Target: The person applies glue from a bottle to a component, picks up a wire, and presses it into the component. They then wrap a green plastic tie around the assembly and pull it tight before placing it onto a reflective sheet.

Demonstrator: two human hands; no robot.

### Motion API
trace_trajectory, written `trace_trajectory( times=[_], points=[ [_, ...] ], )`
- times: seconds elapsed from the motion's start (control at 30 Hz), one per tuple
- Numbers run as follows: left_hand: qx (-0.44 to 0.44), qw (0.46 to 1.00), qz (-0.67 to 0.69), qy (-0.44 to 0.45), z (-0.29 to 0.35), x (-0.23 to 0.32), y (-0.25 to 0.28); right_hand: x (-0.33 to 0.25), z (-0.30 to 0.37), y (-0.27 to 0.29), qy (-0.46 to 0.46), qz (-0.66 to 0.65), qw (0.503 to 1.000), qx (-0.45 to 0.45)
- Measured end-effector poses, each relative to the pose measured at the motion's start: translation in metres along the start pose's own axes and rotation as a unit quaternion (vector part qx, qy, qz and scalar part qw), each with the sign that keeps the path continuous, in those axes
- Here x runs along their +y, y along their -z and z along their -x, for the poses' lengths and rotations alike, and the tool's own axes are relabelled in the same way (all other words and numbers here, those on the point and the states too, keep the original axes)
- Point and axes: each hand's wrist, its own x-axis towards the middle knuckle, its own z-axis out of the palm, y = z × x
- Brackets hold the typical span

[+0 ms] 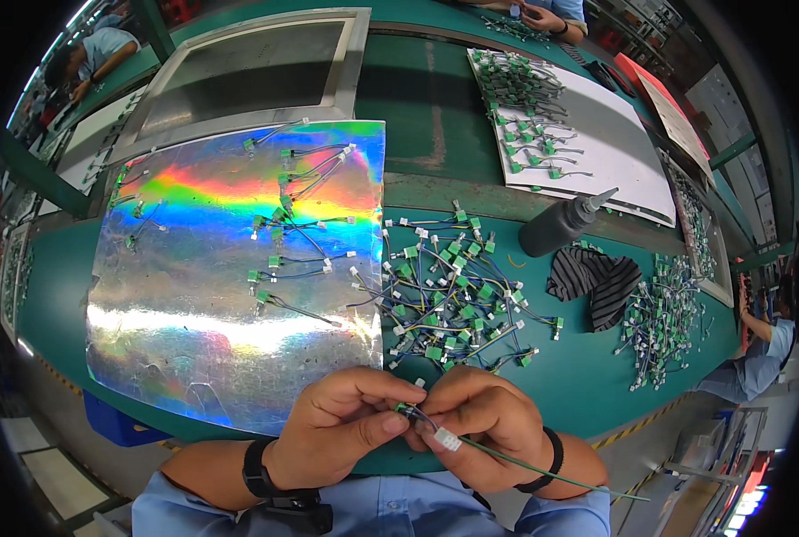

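Near the table's front edge, my left hand (346, 425) and my right hand (493, 421) meet around a small wire harness (447, 438). It has a white plug, short dark wires and a green part pinched between the left thumb and forefinger. From under my right hand a thin green stick (561, 479) slants to the lower right; its other end is hidden by the fingers. Just beyond my hands lies a loose pile of similar harnesses (453, 309), with green blocks and white plugs. A shiny rainbow-reflecting sheet (185, 331) at left carries several more harnesses.
A black squeeze bottle (556, 228) stands right of the pile, beside a striped dark cloth (596, 285). Another harness heap (663, 327) lies far right. A white board (601, 125) with rows of harnesses and a metal-framed panel (247, 72) sit behind. Other people work beyond.
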Motion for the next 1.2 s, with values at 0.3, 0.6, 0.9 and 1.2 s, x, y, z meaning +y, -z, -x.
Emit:
trace_trajectory(
  times=[0.3, 0.6, 0.9, 1.2],
  points=[
    [-0.055, 0.998, -0.012, -0.033, 0.0, -0.003, 0.011, 0.002, -0.003, 0.002, 0.032, 0.029, 0.998, -0.039],
    [-0.05, 0.998, 0.021, -0.023, -0.001, -0.004, 0.008, 0.002, -0.002, -0.002, 0.043, -0.027, 0.998, 0.038],
    [-0.041, 0.999, 0.021, 0.015, 0.0, -0.004, 0.009, 0.002, -0.002, 0.002, 0.017, -0.016, 1.0, 0.003],
    [-0.046, 0.999, -0.009, 0.019, 0.001, -0.004, 0.012, 0.003, -0.003, 0.0, 0.027, -0.028, 0.999, 0.013]
  ],
)
